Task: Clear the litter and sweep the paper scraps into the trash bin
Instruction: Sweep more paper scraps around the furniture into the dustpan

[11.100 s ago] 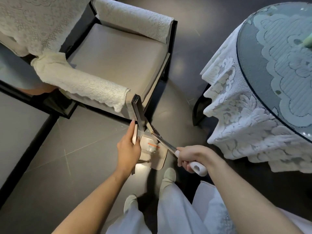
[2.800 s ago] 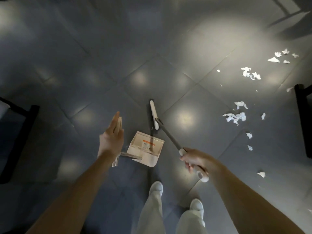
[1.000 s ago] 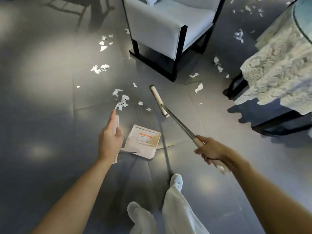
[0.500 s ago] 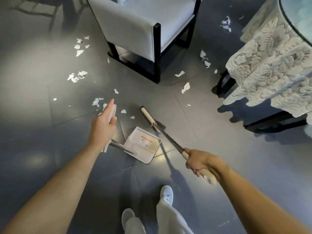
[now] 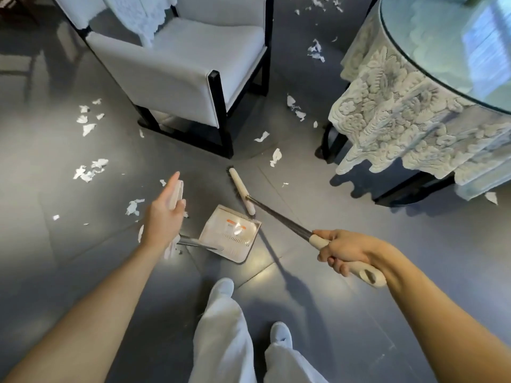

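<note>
Two tools are being held: broom (image 5: 279, 216), wrapped by right hand (image 5: 344, 251); dustpan (image 5: 231, 236), clasped at handle by left hand (image 5: 164, 219). Sweeping is seemingly being started; scraps (image 5: 90, 170) are being targeted next.

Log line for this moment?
left hand: holds dustpan | right hand: grips broom | broom head: beside dustpan | paper scraps: scattered on floor

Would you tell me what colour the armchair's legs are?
Black legs, clearest in the head view.
</note>
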Available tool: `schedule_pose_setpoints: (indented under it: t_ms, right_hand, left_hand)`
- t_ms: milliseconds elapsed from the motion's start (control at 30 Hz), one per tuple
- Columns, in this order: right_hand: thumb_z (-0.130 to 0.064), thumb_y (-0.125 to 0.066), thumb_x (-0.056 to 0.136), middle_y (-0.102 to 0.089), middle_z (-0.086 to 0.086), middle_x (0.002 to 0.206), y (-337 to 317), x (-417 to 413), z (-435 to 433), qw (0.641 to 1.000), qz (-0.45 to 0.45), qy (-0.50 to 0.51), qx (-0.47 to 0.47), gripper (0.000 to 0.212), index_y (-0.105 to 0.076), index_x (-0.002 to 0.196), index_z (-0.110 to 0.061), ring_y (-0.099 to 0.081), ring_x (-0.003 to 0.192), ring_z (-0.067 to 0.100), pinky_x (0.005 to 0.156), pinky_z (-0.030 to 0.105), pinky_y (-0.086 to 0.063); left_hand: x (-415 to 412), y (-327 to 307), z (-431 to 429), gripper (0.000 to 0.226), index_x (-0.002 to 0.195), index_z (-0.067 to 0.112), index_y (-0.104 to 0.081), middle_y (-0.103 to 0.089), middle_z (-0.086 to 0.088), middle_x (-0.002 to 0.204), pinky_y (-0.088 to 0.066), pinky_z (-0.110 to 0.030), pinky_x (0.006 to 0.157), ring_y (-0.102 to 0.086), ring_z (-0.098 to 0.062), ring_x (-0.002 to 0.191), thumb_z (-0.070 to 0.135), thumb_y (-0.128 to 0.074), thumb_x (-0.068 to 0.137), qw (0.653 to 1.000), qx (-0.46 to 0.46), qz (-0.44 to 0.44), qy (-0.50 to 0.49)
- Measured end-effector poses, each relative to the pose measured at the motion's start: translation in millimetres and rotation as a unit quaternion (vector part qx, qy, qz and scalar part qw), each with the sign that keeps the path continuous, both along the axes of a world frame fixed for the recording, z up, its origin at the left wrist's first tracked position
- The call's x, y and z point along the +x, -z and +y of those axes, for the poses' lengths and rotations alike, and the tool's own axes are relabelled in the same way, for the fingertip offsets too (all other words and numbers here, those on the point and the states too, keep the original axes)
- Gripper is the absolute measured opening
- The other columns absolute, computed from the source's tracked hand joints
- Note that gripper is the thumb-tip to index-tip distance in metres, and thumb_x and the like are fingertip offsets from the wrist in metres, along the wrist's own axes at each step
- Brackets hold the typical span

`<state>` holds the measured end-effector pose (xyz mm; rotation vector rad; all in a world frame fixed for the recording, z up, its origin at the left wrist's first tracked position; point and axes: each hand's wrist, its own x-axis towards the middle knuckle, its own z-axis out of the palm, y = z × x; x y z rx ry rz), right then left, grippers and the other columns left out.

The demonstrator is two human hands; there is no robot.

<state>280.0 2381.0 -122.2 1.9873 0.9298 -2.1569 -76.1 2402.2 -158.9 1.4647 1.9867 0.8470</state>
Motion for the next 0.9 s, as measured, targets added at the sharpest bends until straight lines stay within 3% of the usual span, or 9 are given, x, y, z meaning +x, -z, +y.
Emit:
schedule_pose_setpoints:
  t_ms: [133, 233, 367, 500, 600, 733, 833, 900]
  right_hand:
    - [0.008, -0.047, 0.090, -0.043, 0.003, 0.049, 2, -4, 20, 0.994, -0.026, 0.105, 0.022, 0.047, -0.046, 0.113, -0.032, -0.036, 0.036, 0.010, 0.033, 0.018, -0.036]
    - [0.008, -0.046, 0.090, -0.044, 0.004, 0.050, 11, -20, 34, 0.984, -0.063, 0.160, 0.053, 0.039, -0.049, 0.105, -0.028, -0.036, 0.036, 0.011, 0.034, 0.019, -0.036]
    - [0.008, -0.041, 0.088, -0.043, 0.006, 0.053, 41, -60, 57, 0.968, -0.127, 0.194, 0.100, 0.048, -0.047, 0.124, -0.023, -0.037, 0.033, 0.014, 0.034, 0.019, -0.035]
    - [0.007, -0.038, 0.090, -0.043, 0.006, 0.053, 76, -105, 89, 0.963, -0.118, 0.226, 0.092, 0.048, -0.044, 0.134, -0.013, -0.036, 0.032, 0.015, 0.032, 0.019, -0.034]
    - [0.002, -0.040, 0.091, -0.046, 0.008, 0.060, 87, -138, 99, 0.970, -0.095, 0.213, 0.066, 0.042, -0.047, 0.129, -0.015, -0.037, 0.035, 0.014, 0.033, 0.020, -0.035]
    - [-0.007, -0.047, 0.084, -0.052, 0.002, 0.065, 84, -182, 80, 0.986, -0.090, 0.133, 0.047, 0.055, -0.043, 0.133, -0.031, -0.045, 0.049, 0.014, 0.052, 0.027, -0.042]
    - [-0.013, -0.049, 0.082, -0.052, 0.000, 0.067, 74, -219, 60, 0.991, -0.082, 0.088, 0.052, 0.055, -0.045, 0.134, -0.030, -0.046, 0.056, 0.015, 0.068, 0.033, -0.045]
    - [-0.013, -0.051, 0.081, -0.053, 0.000, 0.063, 65, -245, 45, 0.993, -0.064, 0.091, 0.049, 0.054, -0.046, 0.133, -0.026, -0.047, 0.051, 0.015, 0.062, 0.032, -0.045]
  left_hand:
    - [-8, -5, 53, 0.061, 0.145, 0.032, -0.042, -0.057, 0.004, 0.135, -0.047, -0.037, 0.098, -0.059, -0.032, 0.114, 0.004, -0.054, 0.093, 0.998, 0.005, -0.012, 0.056]
    - [-14, -5, 94, 0.060, 0.145, 0.032, -0.042, -0.059, 0.002, 0.133, -0.045, -0.031, 0.096, -0.058, -0.029, 0.116, 0.004, -0.055, 0.093, 0.993, 0.003, -0.008, 0.116]
    - [-31, -4, 138, 0.061, 0.144, 0.031, -0.043, -0.067, -0.001, 0.122, -0.040, -0.018, 0.080, -0.065, -0.033, 0.098, 0.004, -0.059, 0.092, 0.978, 0.001, 0.030, 0.207]
    - [-58, -5, 170, 0.062, 0.144, 0.018, -0.043, -0.061, 0.006, 0.122, -0.032, 0.004, 0.086, -0.066, -0.027, 0.104, -0.005, -0.061, 0.089, 0.958, 0.011, 0.028, 0.286]
    - [-81, -7, 184, 0.062, 0.144, 0.016, -0.042, -0.065, -0.002, 0.122, -0.032, 0.003, 0.085, -0.066, -0.025, 0.098, -0.004, -0.061, 0.089, 0.956, -0.005, 0.034, 0.290]
    - [-109, -9, 189, 0.061, 0.145, 0.018, -0.043, -0.057, 0.010, 0.120, -0.028, 0.008, 0.084, -0.058, -0.013, 0.099, -0.005, -0.059, 0.090, 0.961, -0.026, 0.005, 0.276]
    - [-134, -11, 180, 0.061, 0.144, 0.025, -0.045, -0.054, 0.013, 0.124, -0.037, -0.007, 0.091, -0.061, -0.017, 0.095, -0.002, -0.058, 0.091, 0.962, -0.040, -0.007, 0.271]
    - [-155, -13, 166, 0.060, 0.144, 0.029, -0.045, -0.052, 0.017, 0.124, -0.037, -0.012, 0.092, -0.061, -0.018, 0.104, 0.001, -0.058, 0.092, 0.962, -0.048, -0.012, 0.267]
